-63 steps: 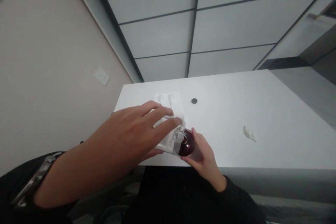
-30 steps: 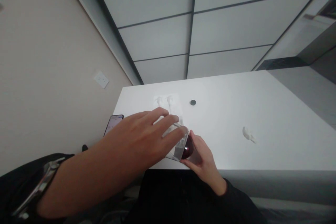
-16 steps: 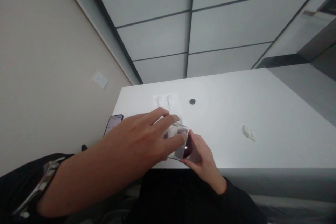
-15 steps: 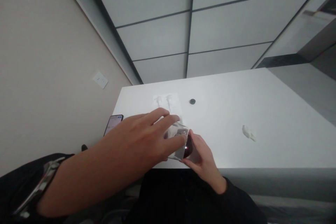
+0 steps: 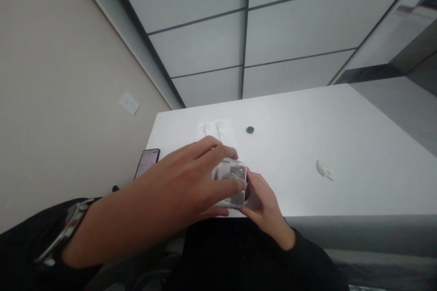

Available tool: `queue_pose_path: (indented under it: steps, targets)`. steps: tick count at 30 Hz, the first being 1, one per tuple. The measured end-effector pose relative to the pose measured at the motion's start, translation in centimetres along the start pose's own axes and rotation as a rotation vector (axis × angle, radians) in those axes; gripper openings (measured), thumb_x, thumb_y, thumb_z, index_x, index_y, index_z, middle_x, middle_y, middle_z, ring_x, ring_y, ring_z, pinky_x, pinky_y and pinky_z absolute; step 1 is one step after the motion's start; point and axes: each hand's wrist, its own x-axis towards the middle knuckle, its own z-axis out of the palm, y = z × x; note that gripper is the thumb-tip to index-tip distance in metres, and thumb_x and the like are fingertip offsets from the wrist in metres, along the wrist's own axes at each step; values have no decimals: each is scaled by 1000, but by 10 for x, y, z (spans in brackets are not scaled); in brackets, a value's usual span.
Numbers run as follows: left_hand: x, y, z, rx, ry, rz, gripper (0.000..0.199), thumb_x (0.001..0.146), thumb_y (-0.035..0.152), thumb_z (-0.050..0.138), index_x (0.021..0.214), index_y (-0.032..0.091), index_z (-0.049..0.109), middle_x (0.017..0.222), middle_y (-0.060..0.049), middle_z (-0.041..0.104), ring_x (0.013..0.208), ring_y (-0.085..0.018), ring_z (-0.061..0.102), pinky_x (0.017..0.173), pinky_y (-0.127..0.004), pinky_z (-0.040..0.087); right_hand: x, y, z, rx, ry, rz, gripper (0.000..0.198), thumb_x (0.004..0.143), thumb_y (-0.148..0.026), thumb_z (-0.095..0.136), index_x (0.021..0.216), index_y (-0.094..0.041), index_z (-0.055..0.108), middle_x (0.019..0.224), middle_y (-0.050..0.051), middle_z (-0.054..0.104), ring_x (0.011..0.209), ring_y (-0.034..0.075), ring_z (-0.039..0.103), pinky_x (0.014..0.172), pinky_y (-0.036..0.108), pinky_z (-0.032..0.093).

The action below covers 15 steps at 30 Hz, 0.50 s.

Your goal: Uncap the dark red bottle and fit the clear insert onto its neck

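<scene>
My left hand (image 5: pixel 194 177) is wrapped over a clear, square-sided container (image 5: pixel 238 173) near the table's front edge. Its inside looks partly grey and ringed, but the detail is blurred. My right hand (image 5: pixel 268 211) closes around a dark red, rounded object (image 5: pixel 248 189) pressed close to the container's right end. Most of that red object is hidden by the container and my fingers, so its kind cannot be made out. Just beyond my left hand, two white pump heads (image 5: pixel 219 127) lie on a pale, flat sheet, partly covered by the hand.
On the white table (image 5: pixel 283 145) lie a small dark round disc (image 5: pixel 250 130) and a crumpled white piece (image 5: pixel 323 169) farther right. A phone (image 5: pixel 147 162) with a lit screen rests at the left edge. A socket (image 5: pixel 129 103) is on the wall; panelled doors stand behind.
My left hand has turned the clear container slightly, so its square end shows more plainly. Less of the dark red object is visible now. My right hand stays nearly in place.
</scene>
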Motion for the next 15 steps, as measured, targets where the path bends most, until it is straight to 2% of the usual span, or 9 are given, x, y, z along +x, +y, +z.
queue_pose_path:
  steps: [4, 9, 15]
  targets:
    - [1, -4, 4, -74, 13, 0, 35, 91, 30, 83, 122, 23, 70, 132, -13, 66, 121, -31, 61, 104, -48, 57, 0, 1, 0, -10, -6, -6, 84, 98, -51, 70, 168, -30, 29, 145, 15, 66, 128, 35, 67, 103, 55, 60]
    - [2, -7, 10, -185, -5, -12, 31, 96, 27, 77, 125, 23, 67, 137, -13, 60, 123, -27, 63, 102, -40, 58, -1, 3, 0, -26, -2, -27, 83, 98, -53, 71, 167, -29, 31, 144, 15, 66, 129, 35, 67, 104, 55, 60]
    - [4, -5, 12, -154, -56, -36, 41, 92, 21, 79, 129, 24, 63, 142, -12, 57, 126, -28, 63, 100, -40, 58, 1, 2, 0, -8, 14, -32, 79, 100, -57, 65, 166, -30, 33, 143, 15, 67, 128, 36, 67, 103, 56, 60]
